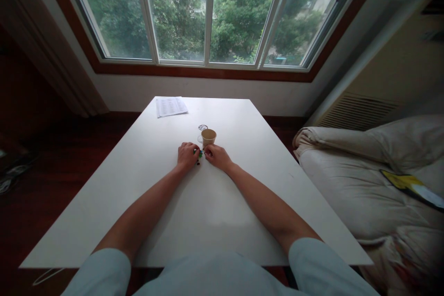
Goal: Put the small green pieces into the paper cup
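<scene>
Both my hands are close together at the middle of the white table [222, 222]. My left hand [188, 154] is closed, fingers curled about a small green-and-blue piece [200, 153], whose kind is too small to tell. A tiny black piece [198, 163] lies on the table just below those fingers. My right hand [217, 156] is closed in a pinch, with something tiny and dark at its fingertips that I cannot make out. Directly behind the right hand stands a light brown paper cup [208, 138], its lower part partly hidden by that hand.
A thin, clear ring-like item [203, 127] lies just behind the cup. Printed papers [171, 106] rest at the far left of the table. To the right is a beige sofa [333, 180] with a yellow-and-black item [404, 181]. A window [208, 14] fills the far wall.
</scene>
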### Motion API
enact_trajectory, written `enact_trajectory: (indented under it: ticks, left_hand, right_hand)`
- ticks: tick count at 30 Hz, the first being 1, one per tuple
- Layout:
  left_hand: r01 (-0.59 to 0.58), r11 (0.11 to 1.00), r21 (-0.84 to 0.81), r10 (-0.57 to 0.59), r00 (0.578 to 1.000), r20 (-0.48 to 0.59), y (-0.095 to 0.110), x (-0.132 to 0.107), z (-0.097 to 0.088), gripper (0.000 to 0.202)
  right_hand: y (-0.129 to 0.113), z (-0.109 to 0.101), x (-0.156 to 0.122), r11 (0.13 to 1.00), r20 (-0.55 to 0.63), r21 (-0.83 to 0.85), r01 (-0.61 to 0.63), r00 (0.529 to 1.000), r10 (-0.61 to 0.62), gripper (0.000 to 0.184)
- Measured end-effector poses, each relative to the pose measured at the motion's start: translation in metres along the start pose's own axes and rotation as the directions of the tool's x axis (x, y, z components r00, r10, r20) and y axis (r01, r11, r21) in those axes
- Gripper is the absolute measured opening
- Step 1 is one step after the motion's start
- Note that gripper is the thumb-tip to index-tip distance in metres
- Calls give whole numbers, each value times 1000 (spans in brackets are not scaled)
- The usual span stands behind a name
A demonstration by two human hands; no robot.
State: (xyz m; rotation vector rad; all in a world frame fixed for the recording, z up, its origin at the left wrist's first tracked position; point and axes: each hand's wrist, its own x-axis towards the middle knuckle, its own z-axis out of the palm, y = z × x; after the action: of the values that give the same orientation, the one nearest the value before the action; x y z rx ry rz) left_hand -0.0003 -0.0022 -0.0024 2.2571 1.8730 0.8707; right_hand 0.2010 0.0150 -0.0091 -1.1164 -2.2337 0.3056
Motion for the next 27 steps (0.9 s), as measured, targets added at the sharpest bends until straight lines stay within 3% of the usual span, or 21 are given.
enact_trajectory:
  ticks: [6, 15, 27]
  left_hand:
    - [-73, 997, -34, 73, 997, 7, 2, 0, -1, 24]
    - [-118, 990, -79, 121, 992, 31, 7, -1, -7, 21]
    - [-167, 982, -83, 169, 985, 18, 3, -1, -3, 17]
  right_hand:
    - [-4, -5, -2, 992, -73, 122, 28, 997, -19, 2]
    - [-3, -4, -2, 985, -82, 166, 51, 996, -38, 16]
    - [0, 2, 0, 965, -106, 244, 92, 992, -67, 21]
